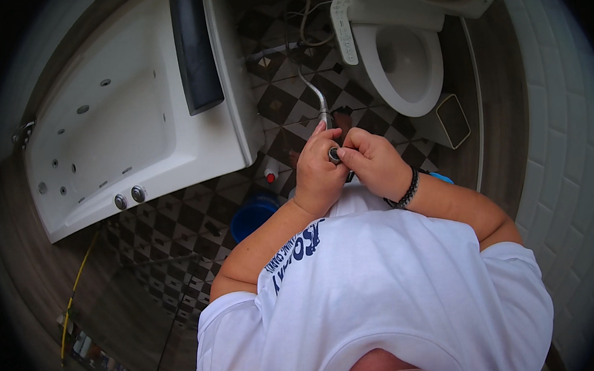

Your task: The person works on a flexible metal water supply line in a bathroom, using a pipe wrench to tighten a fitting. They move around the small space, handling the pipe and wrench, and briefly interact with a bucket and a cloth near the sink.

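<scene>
In front of my chest, both hands meet on a metal fitting with a round dark opening and a silvery rim. My left hand is wrapped round it. The thumb and fingers of my right hand pinch its rim from the other side. A flexible metal hose runs from the far floor up to a silvery end piece just beyond my left fingers. Most of the held part is covered by my hands, so I cannot tell whether it joins the hose.
To the left stands a white bathtub with a black headrest. A toilet with a side control panel is at the far right, beside a small bin. A blue bucket and a red-capped bottle stand on the patterned floor.
</scene>
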The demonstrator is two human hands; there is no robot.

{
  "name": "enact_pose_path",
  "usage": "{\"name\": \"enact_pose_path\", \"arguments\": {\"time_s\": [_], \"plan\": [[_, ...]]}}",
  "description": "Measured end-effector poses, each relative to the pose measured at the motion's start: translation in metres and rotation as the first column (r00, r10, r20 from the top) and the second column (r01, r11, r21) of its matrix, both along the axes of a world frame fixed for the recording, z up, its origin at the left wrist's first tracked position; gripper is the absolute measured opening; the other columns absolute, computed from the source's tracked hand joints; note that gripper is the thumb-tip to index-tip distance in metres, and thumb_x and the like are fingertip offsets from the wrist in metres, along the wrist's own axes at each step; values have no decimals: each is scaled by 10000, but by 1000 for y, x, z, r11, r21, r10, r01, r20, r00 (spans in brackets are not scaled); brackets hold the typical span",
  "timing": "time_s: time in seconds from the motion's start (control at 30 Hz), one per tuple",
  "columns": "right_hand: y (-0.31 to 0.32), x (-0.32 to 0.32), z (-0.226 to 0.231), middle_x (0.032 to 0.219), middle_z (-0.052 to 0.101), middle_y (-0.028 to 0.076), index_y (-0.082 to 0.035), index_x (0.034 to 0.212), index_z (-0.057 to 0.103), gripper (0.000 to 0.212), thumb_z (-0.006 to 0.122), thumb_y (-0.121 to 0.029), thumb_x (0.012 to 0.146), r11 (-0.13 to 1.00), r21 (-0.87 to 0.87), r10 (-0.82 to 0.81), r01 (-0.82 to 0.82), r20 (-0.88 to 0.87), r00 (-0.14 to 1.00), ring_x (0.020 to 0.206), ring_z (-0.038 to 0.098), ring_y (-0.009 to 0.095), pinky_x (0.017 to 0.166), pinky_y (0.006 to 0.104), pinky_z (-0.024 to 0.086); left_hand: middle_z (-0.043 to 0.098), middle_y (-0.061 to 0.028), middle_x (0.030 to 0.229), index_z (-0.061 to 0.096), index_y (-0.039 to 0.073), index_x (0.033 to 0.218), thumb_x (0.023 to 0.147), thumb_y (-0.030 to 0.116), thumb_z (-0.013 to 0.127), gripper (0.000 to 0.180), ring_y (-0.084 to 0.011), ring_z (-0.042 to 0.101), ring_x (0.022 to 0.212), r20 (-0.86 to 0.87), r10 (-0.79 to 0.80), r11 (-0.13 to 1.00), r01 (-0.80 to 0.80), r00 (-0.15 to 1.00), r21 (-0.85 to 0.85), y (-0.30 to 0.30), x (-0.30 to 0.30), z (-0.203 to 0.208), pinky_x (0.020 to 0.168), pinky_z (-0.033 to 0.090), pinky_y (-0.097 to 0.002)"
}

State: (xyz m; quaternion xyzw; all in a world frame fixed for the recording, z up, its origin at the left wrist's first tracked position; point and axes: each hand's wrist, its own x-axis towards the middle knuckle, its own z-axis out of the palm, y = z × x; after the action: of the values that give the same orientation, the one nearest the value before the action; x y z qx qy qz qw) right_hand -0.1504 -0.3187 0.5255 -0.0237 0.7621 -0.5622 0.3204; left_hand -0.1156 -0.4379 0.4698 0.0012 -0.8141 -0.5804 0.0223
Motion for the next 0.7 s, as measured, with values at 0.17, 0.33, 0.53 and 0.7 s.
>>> {"name": "enact_pose_path", "arguments": {"time_s": [0.17, 0.33, 0.53, 0.7], "plan": [[-6, 0, 3, 593, 467, -4, -34, 732, 460, 147, 485, -138, 833, 1000, 21, 9, -9, 26, 1000, 481, 411, 33, 425, 189, 345, 576, -153, 955, 485, 5, 715, 665, 53, 603, 137, -348, 487, 1036, -11, 19, 1000, -19, 1000, 11, -3, 2, 1, 875, 393, -384], [-10, 1, 0, 586, 467, -7, -39, 726, 455, 138, 495, -124, 827, 996, 85, -25, 22, 33, 999, 469, 406, 27, 414, 185, 340, 572, -156, 964, 489, 4, 717, 660, 57, 613, 146, -345, 490, 1034, 22, 25, 1000, -25, 999, -1, -5, 5, 4, 868, 398, -380], [-12, 5, 4, 593, 488, 26, -18, 718, 459, 132, 501, -104, 808, 999, 17, 40, -39, -134, 990, 529, 452, 73, 474, 222, 385, 571, -152, 965, 504, 4, 735, 653, 65, 622, 156, -331, 490, 1042, -36, 16, 1000, -16, 999, 0, -10, 7, 1, 860, 403, -371], [-14, 1, 10, 607, 516, 62, -2, 714, 466, 115, 507, -76, 792, 990, 125, 81, -67, -116, 990, 561, 478, 92, 507, 241, 406, 569, -150, 962, 512, 1, 743, 663, 67, 615, 146, -329, 492, 1037, -35, 11, 1000, -11, 999, -17, -11, 8, 3, 861, 403, -368]]}}
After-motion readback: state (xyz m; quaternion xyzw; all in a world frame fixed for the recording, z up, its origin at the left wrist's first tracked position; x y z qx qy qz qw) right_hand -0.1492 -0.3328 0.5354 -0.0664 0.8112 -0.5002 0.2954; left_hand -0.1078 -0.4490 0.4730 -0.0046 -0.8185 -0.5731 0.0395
